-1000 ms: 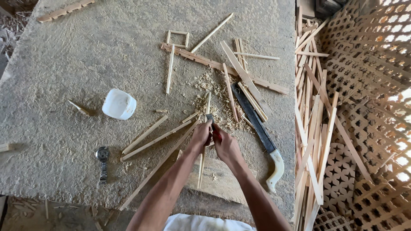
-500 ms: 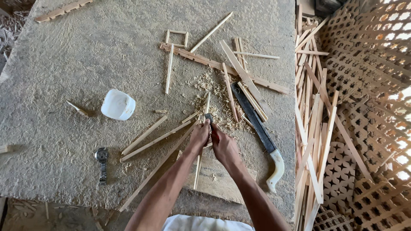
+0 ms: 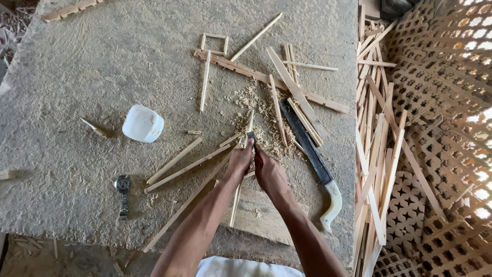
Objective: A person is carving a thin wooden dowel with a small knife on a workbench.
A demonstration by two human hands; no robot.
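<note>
Both hands meet near the middle of the rough grey sawdust-covered counter [image 3: 92,77], toward its near edge. Left hand [image 3: 240,163] clenched round the thin pale wooden strip [image 3: 244,159], which runs from the near edge up through the grip, tip poking out into the heap of pale wood shavings [image 3: 256,110]. Right hand [image 3: 270,174] clenched too, fingers [image 3: 256,154] pinching a small dark-bladed tool [image 3: 251,137] against the strip; exact kind of tool too small to tell.

Looks like shaving or trimming the strip. To do it well, judged from this: keep left grip close behind the blade so the thin strip doesn't flex, cut away from the body, light strokes, left thumb clear of the edge.

Nearby: long dark-bladed saw with cream curved handle [image 3: 312,159] just right of the hands, white plastic tub [image 3: 143,123] toward the left, metal wristwatch [image 3: 123,192] near the left near edge, loose wooden slats [image 3: 174,161] beside the left forearm, stack of wooden strips [image 3: 376,128] along the right edge
</note>
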